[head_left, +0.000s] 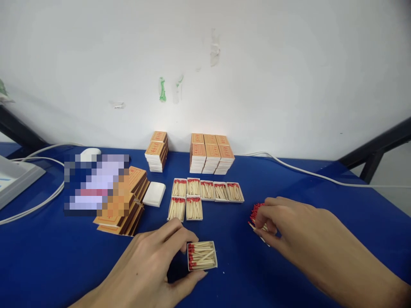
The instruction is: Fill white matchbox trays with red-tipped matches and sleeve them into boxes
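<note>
My left hand (154, 261) grips a small white matchbox tray (215, 256) between thumb and fingers near the front of the table. Inside it lie wooden matches (202, 255), red heads toward the left, some of them crossed. On the right, my right hand (289, 231) pinches at a loose pile of red-headed matches (256, 212); its curled fingers cover part of the pile. Between and beyond the hands stand several filled matchbox trays (194, 208) in two rows, match heads facing the wall.
Orange-topped matchboxes stand in a narrow stack (156, 150) and a wider stack (212, 153) by the wall. Left are flat orange sleeves (120, 209), a white tray-sized block (154, 194), a blurred screen-like patch (96, 184) and a white mouse (90, 154). A white cable (305, 172) crosses behind.
</note>
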A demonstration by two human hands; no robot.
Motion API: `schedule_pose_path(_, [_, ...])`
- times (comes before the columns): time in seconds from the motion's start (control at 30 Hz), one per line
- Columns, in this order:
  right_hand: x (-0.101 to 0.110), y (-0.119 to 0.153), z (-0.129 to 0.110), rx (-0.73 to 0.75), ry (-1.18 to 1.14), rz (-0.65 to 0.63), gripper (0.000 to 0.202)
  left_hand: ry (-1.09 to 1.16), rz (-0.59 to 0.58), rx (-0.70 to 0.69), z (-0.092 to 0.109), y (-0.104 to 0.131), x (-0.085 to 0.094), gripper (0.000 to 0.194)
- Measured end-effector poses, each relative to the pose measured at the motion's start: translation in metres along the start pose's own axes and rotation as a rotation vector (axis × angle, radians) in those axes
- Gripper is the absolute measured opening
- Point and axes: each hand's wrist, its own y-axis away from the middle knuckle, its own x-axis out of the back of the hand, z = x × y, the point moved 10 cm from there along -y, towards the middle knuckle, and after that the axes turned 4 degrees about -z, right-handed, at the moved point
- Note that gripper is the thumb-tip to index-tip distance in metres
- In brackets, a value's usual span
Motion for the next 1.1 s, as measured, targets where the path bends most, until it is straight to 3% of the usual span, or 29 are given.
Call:
schedule_pose_path(0.3, [-0.005, 0.001, -0.010, 0.048, 0.016, 0.065, 0.024, -0.041, 0.001, -0.035, 0.008, -0.004, 0.005, 0.039])
schedule_pose_path(0.43, [0.003, 0.001, -0.014, 0.080, -0.012, 0.131, 0.023, -0.046, -0.003, -0.032, 0.007, -0.004, 0.005, 0.040])
schedule_pose_path(0.53, [0.017, 0.002, -0.024, 0.113, -0.159, 0.190, 0.022, -0.047, -0.009, -0.031, 0.007, -0.004, 0.005, 0.041])
schedule_pose_path(0.7, [0.040, 0.006, -0.055, 0.189, -0.594, 0.259, 0.022, -0.013, -0.043, -0.024, 0.007, -0.007, 0.004, 0.044])
schedule_pose_path(0.87, [0.029, 0.008, -0.093, 0.369, -0.716, 0.203, 0.019, 0.104, -0.116, 0.004, 0.005, -0.009, -0.003, 0.039])
schedule_pose_path(1.1, [0.009, 0.001, -0.098, 0.397, -0.677, 0.144, 0.022, 0.152, -0.200, 0.050, 0.001, -0.009, -0.010, 0.031])
